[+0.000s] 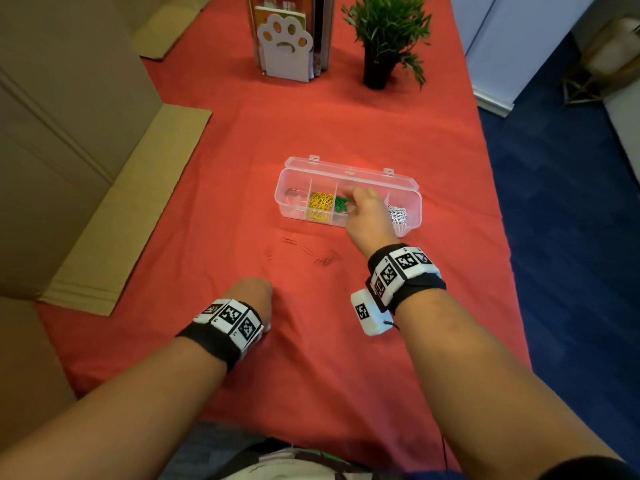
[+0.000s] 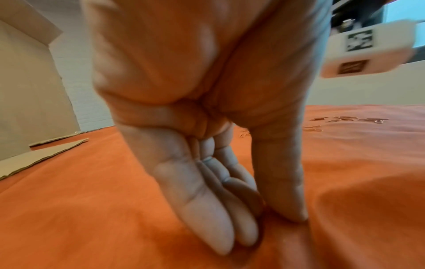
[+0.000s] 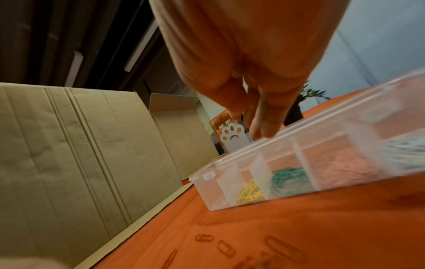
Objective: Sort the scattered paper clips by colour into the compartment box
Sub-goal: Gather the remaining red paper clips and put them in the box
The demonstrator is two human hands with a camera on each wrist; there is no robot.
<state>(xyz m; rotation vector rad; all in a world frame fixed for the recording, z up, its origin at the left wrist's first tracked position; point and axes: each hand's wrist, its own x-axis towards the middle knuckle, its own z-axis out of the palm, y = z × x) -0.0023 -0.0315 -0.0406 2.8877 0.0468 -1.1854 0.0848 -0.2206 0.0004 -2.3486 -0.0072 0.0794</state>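
Note:
A clear compartment box (image 1: 349, 174) lies open on the red cloth. It holds yellow clips (image 1: 320, 204), green clips (image 1: 341, 204) and white clips (image 1: 398, 214). The right wrist view shows the box (image 3: 322, 122) with reddish clips (image 3: 340, 163) in the compartment beside the green ones. My right hand (image 1: 360, 206) hovers over the middle of the box. Its fingertips (image 3: 264, 127) are drawn together and point down, with no clip visible between them. Several red clips (image 1: 308, 251) lie loose on the cloth in front of the box. My left hand (image 1: 251, 296) presses straight fingers (image 2: 207, 218) onto the cloth.
Cardboard sheets (image 1: 131, 202) lie along the table's left edge. A paw-shaped paper holder (image 1: 285, 46) and a potted plant (image 1: 381, 39) stand at the back. The table's right edge drops to a blue floor (image 1: 571, 202).

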